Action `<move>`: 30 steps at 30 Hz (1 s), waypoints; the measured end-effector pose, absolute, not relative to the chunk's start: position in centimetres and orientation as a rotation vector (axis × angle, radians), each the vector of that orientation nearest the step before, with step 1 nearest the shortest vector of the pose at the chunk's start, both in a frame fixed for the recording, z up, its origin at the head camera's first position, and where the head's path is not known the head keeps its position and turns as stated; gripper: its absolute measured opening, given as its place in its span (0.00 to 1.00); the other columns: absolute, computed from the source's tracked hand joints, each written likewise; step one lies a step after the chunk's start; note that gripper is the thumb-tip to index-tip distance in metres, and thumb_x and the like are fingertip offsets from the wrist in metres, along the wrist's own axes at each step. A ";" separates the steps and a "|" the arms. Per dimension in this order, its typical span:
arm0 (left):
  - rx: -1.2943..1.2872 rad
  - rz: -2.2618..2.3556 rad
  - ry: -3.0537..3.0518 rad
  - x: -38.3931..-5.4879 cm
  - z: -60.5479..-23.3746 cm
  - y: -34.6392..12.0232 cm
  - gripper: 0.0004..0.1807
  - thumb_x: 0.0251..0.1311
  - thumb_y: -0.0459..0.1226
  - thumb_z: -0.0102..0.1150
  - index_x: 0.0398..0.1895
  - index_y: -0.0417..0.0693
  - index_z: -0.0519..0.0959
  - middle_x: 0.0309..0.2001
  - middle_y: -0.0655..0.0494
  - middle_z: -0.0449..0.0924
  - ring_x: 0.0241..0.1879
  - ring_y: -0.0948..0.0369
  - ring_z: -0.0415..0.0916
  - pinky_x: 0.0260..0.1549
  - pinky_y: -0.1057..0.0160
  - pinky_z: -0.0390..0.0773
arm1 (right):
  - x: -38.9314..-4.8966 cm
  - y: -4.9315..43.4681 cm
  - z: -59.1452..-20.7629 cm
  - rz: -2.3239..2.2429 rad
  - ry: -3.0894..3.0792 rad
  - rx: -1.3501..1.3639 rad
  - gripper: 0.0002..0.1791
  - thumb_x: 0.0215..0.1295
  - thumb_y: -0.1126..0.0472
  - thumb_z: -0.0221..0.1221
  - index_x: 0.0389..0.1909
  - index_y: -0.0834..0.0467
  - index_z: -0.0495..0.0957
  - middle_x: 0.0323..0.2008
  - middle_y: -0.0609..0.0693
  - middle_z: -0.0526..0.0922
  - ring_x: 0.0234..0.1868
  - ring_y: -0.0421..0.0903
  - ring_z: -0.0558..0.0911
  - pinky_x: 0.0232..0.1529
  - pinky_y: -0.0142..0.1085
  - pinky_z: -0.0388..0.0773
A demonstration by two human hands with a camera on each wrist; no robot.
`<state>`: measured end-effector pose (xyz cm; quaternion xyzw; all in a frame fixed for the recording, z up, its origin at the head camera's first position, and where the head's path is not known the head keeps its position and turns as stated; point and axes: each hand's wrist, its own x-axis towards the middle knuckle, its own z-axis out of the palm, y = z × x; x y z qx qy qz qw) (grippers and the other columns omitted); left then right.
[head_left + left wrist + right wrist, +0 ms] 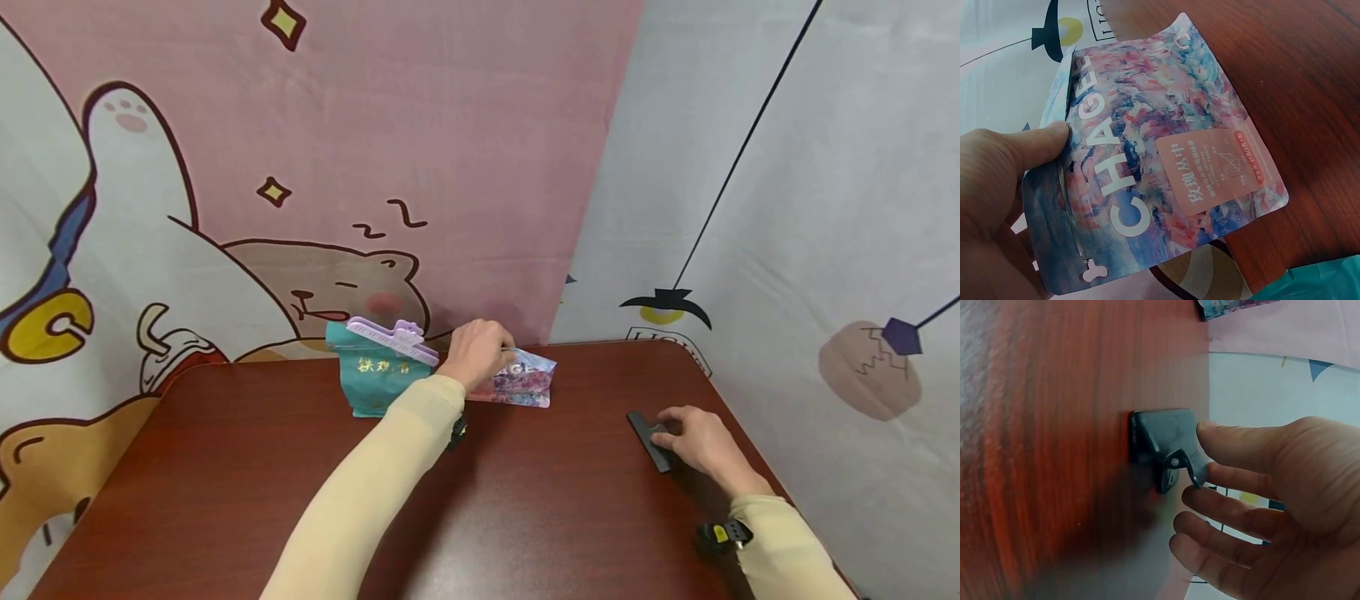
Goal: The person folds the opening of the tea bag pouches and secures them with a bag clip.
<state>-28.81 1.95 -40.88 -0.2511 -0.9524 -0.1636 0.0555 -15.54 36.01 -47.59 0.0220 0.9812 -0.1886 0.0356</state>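
Note:
Near the back of the table, my left hand (477,354) holds a pink-and-blue tea pouch (517,380) by its top edge. In the left wrist view the thumb presses the front of the pouch (1129,156), with the other fingers behind it. At the right, my right hand (701,442) is at a black bag clip (648,442) that lies on the table. The right wrist view has the thumb tip right at the edge of the clip (1169,434), the index fingertip beside its lever and the remaining fingers loosely bent.
Left of the pouch stands a teal tea bag (382,375) with a lilac sealing clip (393,337) across its top. The brown wooden table (540,508) reaches back to a cartoon-printed cloth (487,167), which also runs along the right side.

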 end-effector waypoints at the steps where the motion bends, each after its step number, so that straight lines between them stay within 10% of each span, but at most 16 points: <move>1: -0.762 -0.500 -2.891 -28.8 -40.9 2.0 0.06 0.62 0.47 0.67 0.33 0.61 0.91 0.36 0.66 0.88 0.35 0.65 0.80 0.35 0.61 0.80 | -15.5 36.1 -47.6 -0.573 3.016 0.072 0.25 0.60 0.55 0.69 0.52 0.68 0.80 0.48 0.69 0.82 0.43 0.59 0.82 0.38 0.50 0.80; 19: -0.765 -0.497 -2.883 -29.0 -41.1 2.1 0.05 0.62 0.47 0.68 0.34 0.61 0.91 0.36 0.65 0.88 0.33 0.65 0.80 0.34 0.60 0.80 | -15.3 36.6 -48.4 -0.554 3.024 0.125 0.22 0.59 0.56 0.69 0.44 0.70 0.82 0.43 0.68 0.82 0.40 0.61 0.82 0.39 0.53 0.80; 30: -0.764 -0.503 -2.898 -29.2 -41.1 2.0 0.06 0.62 0.47 0.67 0.35 0.61 0.91 0.37 0.65 0.88 0.35 0.64 0.80 0.36 0.59 0.80 | -15.6 35.6 -48.4 -0.762 3.011 0.144 0.10 0.59 0.62 0.68 0.38 0.62 0.80 0.34 0.58 0.84 0.30 0.47 0.77 0.28 0.37 0.71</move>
